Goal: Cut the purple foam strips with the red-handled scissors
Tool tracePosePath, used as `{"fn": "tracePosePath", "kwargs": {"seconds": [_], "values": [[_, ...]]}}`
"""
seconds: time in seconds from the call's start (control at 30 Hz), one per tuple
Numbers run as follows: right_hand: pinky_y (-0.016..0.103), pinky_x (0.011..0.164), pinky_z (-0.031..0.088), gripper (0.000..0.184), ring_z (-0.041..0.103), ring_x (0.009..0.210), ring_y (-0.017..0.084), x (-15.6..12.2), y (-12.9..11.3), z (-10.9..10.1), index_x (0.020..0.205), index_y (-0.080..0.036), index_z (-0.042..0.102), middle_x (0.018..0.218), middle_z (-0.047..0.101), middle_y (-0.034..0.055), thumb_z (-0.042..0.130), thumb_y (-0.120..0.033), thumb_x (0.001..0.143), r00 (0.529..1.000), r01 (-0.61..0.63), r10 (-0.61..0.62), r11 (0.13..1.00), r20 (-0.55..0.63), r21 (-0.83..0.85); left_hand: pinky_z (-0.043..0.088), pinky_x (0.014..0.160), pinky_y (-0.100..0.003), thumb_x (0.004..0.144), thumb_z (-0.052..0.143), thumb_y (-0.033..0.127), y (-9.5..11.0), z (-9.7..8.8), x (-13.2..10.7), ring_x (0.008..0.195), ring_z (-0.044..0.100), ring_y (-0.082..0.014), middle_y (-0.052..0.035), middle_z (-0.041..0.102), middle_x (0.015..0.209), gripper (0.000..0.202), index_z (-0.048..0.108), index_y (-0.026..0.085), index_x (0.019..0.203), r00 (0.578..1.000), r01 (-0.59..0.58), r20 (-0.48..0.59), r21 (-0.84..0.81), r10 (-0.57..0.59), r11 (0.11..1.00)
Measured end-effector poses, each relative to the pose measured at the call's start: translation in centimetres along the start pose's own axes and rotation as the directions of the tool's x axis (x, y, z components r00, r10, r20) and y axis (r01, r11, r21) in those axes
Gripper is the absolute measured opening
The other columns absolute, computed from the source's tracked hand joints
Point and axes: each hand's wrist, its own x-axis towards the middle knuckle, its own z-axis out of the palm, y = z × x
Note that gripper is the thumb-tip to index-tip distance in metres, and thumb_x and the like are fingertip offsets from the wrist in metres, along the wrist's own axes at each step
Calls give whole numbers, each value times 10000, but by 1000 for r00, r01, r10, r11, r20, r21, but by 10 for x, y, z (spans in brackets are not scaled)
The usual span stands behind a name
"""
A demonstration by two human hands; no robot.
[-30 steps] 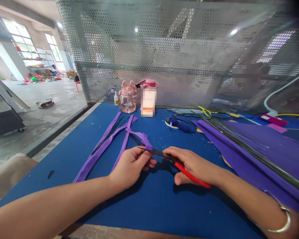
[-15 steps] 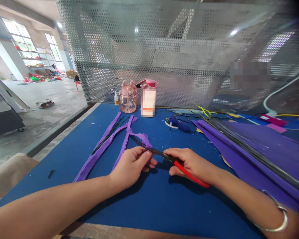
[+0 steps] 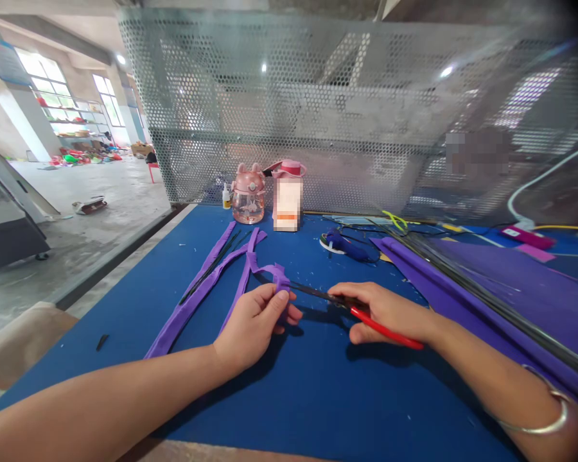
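Observation:
Over the middle of the blue table, my left hand (image 3: 255, 321) pinches a purple fabric strip (image 3: 279, 276) between thumb and fingers. My right hand (image 3: 383, 311) grips red-handled scissors (image 3: 385, 333), whose dark blades point left and reach the strip beside my left fingertips. The blade tips are hard to make out against the fabric. More purple strips (image 3: 192, 298) lie on the table behind and left of my left hand, with thin black strips (image 3: 212, 266) among them.
A large purple fabric sheet with a dark bundle (image 3: 501, 301) along it covers the right side. A pink bottle (image 3: 249, 202), a small glue bottle (image 3: 226, 197) and a partly blurred item (image 3: 289, 205) stand at the back. A navy wrapped object (image 3: 351, 245) lies nearer, before a perforated metal screen (image 3: 289, 109).
My right hand has drawn the scissors a little to the right, away from my left fingers. The purple strip's end now stands higher above my left fingertips. The view has tilted slightly.

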Motion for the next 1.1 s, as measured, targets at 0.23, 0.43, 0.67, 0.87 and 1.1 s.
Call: {"fn": "tracePosePath", "kwargs": {"seconds": [0.23, 0.43, 0.67, 0.87, 1.1], "values": [[262, 553, 451, 664, 519, 631, 148, 8, 25, -17, 1148, -161, 587, 844, 590, 55, 494, -748, 853, 991, -70, 97, 961, -87, 268, 415, 461, -193, 805, 610, 601, 1, 3, -1, 510, 571, -99, 14, 614, 600, 455, 582, 155, 892, 998, 67, 10, -123, -67, 990], [249, 568, 412, 494, 474, 636, 141, 30, -8, -5, 1032, -173, 575, 765, 534, 13, 555, -643, 880, 948, 41, 17, 984, -317, 174, 407, 454, -181, 784, 649, 576, 3, 2, 1, 505, 482, -67, 52, 547, 616, 432, 554, 164, 871, 996, -9, -88, -174, -7, 985], [262, 609, 450, 399, 514, 679, 169, 11, -38, 11, 1104, -166, 640, 830, 642, 50, 558, -502, 905, 995, -76, 81, 994, -63, 74, 426, 473, -192, 752, 691, 592, 3, 1, 4, 554, 522, -85, 23, 585, 651, 459, 557, 162, 844, 983, -74, -176, -165, 44, 983], [238, 539, 376, 734, 411, 613, 139, 3, -30, -6, 1157, -176, 600, 790, 559, 9, 621, -772, 730, 999, -38, 36, 996, 27, 78, 442, 490, -207, 734, 707, 605, 2, -1, 6, 567, 544, -98, 12, 606, 661, 492, 594, 152, 887, 976, -95, -210, -166, 59, 982], [218, 510, 293, 619, 318, 596, 112, 5, -41, 4, 1007, -179, 596, 720, 460, -34, 628, -745, 758, 998, 10, -18, 991, 56, 135, 454, 516, -221, 721, 729, 602, 2, 1, 2, 562, 558, -104, -6, 620, 648, 464, 578, 163, 749, 992, -57, -118, -86, 47, 995]]}}
